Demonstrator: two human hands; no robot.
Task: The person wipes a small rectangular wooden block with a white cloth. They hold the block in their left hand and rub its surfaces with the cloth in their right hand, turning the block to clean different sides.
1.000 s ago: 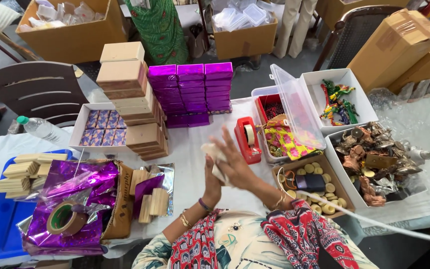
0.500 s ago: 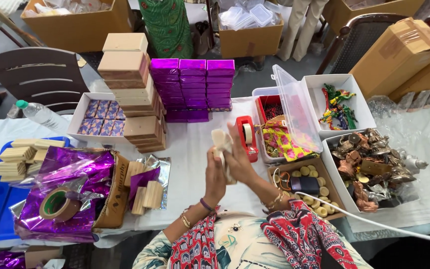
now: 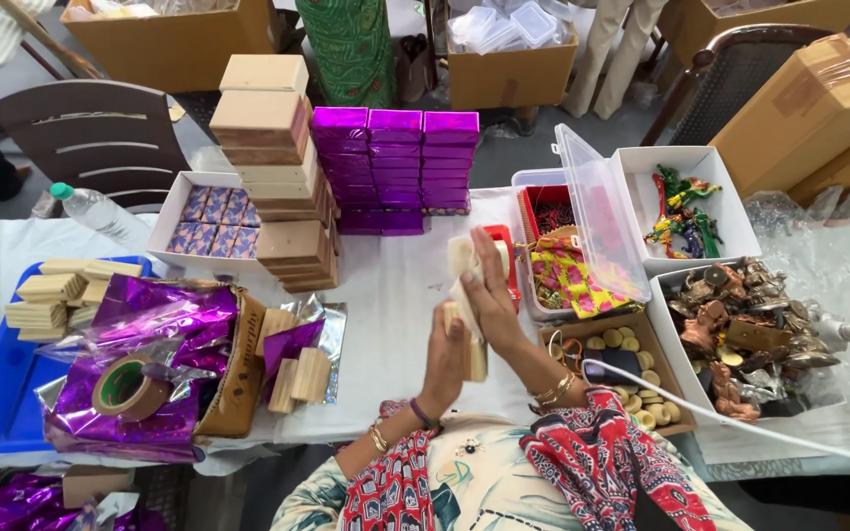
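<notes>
Here, at lower centre of the frame, both hands are raised over the table point(image 3: 395, 295) and closed around one pale wooden block point(image 3: 464, 295). The left hand point(image 3: 443, 359) grips its lower end; the right hand point(image 3: 494, 300) wraps the upper part, fingers curled over it. Behind the block a red tape dispenser point(image 3: 509, 261) shows. Purple boxes point(image 3: 395, 162) are stacked at upper centre, plain wooden boxes point(image 3: 277, 167) beside them. A tape roll point(image 3: 128, 388) lies on purple foil point(image 3: 140, 374) at lower left.
</notes>
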